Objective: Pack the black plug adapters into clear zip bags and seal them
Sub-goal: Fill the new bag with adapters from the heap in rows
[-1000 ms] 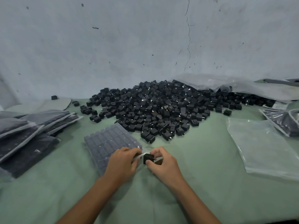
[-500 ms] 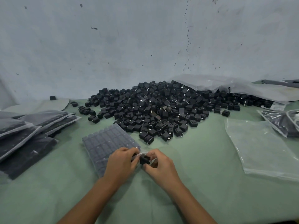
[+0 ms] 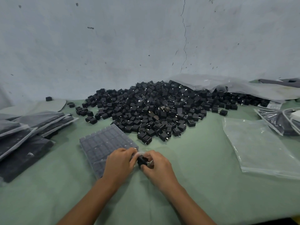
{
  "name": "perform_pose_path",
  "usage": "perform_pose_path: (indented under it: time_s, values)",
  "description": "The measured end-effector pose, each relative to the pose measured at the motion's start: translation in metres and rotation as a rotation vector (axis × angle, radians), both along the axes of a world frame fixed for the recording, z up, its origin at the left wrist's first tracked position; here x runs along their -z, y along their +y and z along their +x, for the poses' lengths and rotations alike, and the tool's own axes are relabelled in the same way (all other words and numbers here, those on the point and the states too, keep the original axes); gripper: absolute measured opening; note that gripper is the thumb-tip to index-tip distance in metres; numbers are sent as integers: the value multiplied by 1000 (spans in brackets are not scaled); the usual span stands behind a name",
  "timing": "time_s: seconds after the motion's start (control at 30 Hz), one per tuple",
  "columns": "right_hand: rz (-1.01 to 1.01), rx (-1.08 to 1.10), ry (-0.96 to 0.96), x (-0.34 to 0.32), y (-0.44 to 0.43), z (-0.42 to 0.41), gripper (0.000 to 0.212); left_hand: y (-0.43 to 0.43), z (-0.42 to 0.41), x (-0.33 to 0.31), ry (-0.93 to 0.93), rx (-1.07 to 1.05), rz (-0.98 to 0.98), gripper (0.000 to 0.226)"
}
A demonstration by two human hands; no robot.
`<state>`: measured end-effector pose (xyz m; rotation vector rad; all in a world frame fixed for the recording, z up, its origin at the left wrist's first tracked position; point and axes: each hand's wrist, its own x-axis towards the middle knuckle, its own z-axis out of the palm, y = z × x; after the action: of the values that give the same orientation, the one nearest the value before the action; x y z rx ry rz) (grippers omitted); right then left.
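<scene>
Right hand (image 3: 158,166) pinches one black adapter (image 3: 142,160) at the mouth of the filled bag (image 3: 103,143), near the counter's front edge; left hand (image 3: 119,163) grips that mouth, which lies directly left of the adapter.

Your adapters (image 3: 155,111) look matt black plastic; your filled bag (image 3: 103,143) is cloudy, glossy film; the table cover (image 3: 194,159) looks smooth green cloth; the wall (image 3: 113,46) is rough.

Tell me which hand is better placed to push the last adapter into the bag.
Right. The right hand already pinches the adapter at the bag's mouth; the left hand holds that mouth.
</scene>
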<state>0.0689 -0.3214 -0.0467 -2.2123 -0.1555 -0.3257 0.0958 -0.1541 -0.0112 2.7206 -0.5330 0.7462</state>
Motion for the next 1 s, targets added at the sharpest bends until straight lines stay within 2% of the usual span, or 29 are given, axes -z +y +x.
perform_pose_path:
  time_s: [0.3,0.5,0.73,0.87,1.0]
  values:
    - [-25,85,-55,-1,9,-1,24,-2,-2,0,44,-7,-13,9]
    - [-31,63,-95,5,6,7,29,-4,-4,-2,58,-7,7,11]
    - [-79,-60,14,-11,0,15,25,-8,-4,-6,-29,33,162,20]
    - [-92,-50,-57,-3,1,12,24,-11,-7,-8,-68,58,275,31]
    - [-69,-13,-75,-1,5,10,28,-12,-7,-8,-88,87,333,31]
